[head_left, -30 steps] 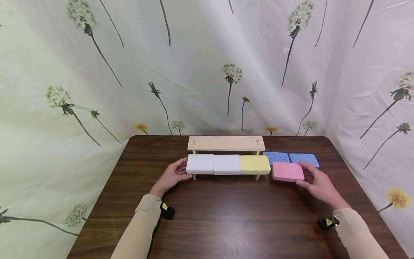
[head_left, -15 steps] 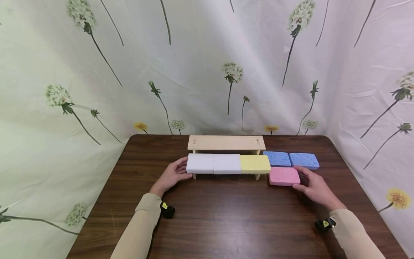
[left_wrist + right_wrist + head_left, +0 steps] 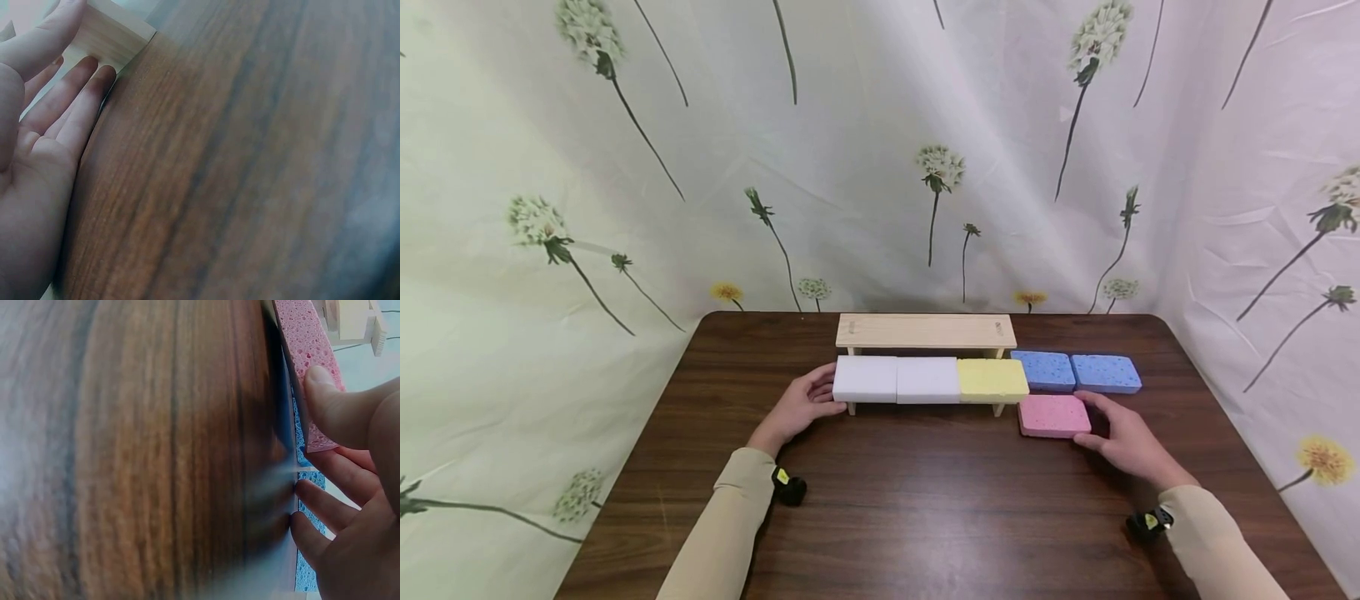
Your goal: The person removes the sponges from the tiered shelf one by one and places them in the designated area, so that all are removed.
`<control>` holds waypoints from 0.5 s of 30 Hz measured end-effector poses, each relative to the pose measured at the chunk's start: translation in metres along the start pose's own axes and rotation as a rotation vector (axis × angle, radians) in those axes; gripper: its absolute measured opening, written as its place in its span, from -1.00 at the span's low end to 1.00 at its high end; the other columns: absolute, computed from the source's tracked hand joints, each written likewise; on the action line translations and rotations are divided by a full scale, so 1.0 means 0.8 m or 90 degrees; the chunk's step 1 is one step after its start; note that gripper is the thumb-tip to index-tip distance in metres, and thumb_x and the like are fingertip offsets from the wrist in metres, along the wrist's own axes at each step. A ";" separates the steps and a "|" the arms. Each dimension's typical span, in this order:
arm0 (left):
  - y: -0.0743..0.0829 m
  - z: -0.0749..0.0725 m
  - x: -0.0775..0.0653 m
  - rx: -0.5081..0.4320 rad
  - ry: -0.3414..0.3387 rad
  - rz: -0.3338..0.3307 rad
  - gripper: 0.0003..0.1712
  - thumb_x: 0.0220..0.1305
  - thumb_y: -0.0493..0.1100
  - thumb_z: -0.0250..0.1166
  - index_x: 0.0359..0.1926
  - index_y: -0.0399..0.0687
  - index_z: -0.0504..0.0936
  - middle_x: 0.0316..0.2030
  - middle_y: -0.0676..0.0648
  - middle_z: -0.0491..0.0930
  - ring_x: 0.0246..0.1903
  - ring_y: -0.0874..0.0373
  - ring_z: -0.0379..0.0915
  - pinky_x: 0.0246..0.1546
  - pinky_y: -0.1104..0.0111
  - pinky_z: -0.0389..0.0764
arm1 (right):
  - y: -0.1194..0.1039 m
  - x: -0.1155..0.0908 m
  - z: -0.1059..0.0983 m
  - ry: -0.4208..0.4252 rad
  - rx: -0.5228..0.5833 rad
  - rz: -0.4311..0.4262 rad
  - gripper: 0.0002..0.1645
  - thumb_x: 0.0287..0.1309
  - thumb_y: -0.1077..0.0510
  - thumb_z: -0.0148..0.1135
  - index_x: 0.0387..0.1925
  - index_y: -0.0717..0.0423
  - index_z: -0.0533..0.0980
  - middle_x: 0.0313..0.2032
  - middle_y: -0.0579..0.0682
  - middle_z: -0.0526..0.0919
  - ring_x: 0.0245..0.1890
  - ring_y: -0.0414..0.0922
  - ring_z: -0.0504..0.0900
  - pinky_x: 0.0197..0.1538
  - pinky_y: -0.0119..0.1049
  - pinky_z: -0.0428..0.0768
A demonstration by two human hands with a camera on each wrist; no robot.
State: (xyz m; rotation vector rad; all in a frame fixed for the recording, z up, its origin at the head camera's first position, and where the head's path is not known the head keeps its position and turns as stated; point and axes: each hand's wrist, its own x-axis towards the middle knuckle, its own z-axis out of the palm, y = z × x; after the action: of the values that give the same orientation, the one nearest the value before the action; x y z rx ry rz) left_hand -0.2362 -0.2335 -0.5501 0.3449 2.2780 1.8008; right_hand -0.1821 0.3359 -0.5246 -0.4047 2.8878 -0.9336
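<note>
In the head view, my right hand (image 3: 1129,440) grips a pink sponge (image 3: 1054,415) by its right end, low over the table. The right wrist view shows its thumb on the near face of the sponge. My left hand (image 3: 792,414) holds the left end of a two-step wooden rack (image 3: 925,331), thumb at the front. Two white foam blocks (image 3: 927,380) and a yellow sponge (image 3: 992,379) lie side by side along the rack's lower step. Two blue sponges (image 3: 1106,373) lie flat to the right of the rack, behind the pink one.
A dark wood-grain table (image 3: 925,517) carries everything. Behind and beside it hangs a white cloth (image 3: 865,183) printed with dandelions, close to the table's back edge. The rack's raised rear shelf stands behind the blocks.
My right hand has brought the pink sponge left, toward me and lower, away from overlapping the blue sponges. My left hand has stayed at the rack's end.
</note>
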 end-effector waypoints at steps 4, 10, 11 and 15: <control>0.000 0.000 0.000 0.001 0.000 0.000 -0.05 0.26 -0.31 0.54 0.57 -0.25 0.26 0.40 -0.37 0.42 0.39 -0.21 0.40 0.30 0.37 0.53 | 0.001 0.000 0.002 -0.003 -0.008 0.007 -0.10 0.20 0.13 0.55 0.46 0.31 0.34 0.40 0.39 0.44 0.44 0.38 0.33 0.43 0.43 0.27; 0.000 0.000 0.000 0.005 0.001 0.003 -0.05 0.25 -0.31 0.54 0.57 -0.25 0.26 0.39 -0.37 0.43 0.37 -0.19 0.42 0.28 0.38 0.55 | -0.003 0.001 0.003 -0.004 -0.016 0.023 -0.02 0.17 0.02 0.58 0.47 0.31 0.32 0.42 0.39 0.42 0.45 0.39 0.31 0.44 0.42 0.27; 0.000 0.000 0.000 0.007 0.001 0.005 -0.04 0.25 -0.31 0.54 0.57 -0.26 0.26 0.39 -0.37 0.43 0.37 -0.19 0.42 0.28 0.38 0.55 | -0.004 0.001 0.003 -0.002 -0.018 0.024 -0.02 0.18 0.02 0.58 0.47 0.32 0.32 0.42 0.39 0.42 0.45 0.39 0.31 0.44 0.42 0.27; 0.000 -0.001 0.000 0.010 0.000 0.012 -0.04 0.26 -0.29 0.54 0.57 -0.29 0.25 0.38 -0.39 0.43 0.35 -0.17 0.44 0.28 0.36 0.57 | -0.006 0.002 0.003 0.005 -0.024 0.024 -0.05 0.19 0.05 0.57 0.46 0.34 0.33 0.40 0.40 0.44 0.44 0.38 0.33 0.44 0.40 0.28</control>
State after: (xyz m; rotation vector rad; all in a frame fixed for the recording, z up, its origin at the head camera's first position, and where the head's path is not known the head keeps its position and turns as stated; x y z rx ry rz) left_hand -0.2362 -0.2339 -0.5500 0.3704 2.2973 1.7933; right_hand -0.1819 0.3302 -0.5236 -0.3480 2.9131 -0.8778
